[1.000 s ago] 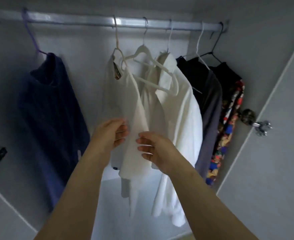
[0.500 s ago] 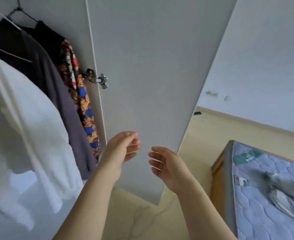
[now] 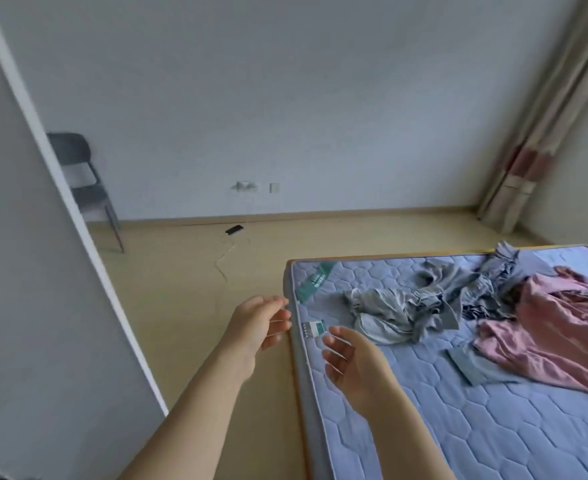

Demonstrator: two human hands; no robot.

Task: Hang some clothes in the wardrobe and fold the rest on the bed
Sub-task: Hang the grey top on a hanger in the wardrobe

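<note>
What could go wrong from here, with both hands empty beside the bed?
1. The grey clothes lie crumpled against the pink garment on the mattress; pulling one may drag the other along.
2. A thin cable trails loose across the floor near the bed's corner, a possible trip hazard.
3. The wardrobe door stands open close on the left; the left hand or its arm could knock it.

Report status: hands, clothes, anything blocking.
Left hand and right hand both open, empty, near the mattress corner. Grey clothes and pink garment crumpled on it, unfolded. Nothing between hands and clothes.
</note>
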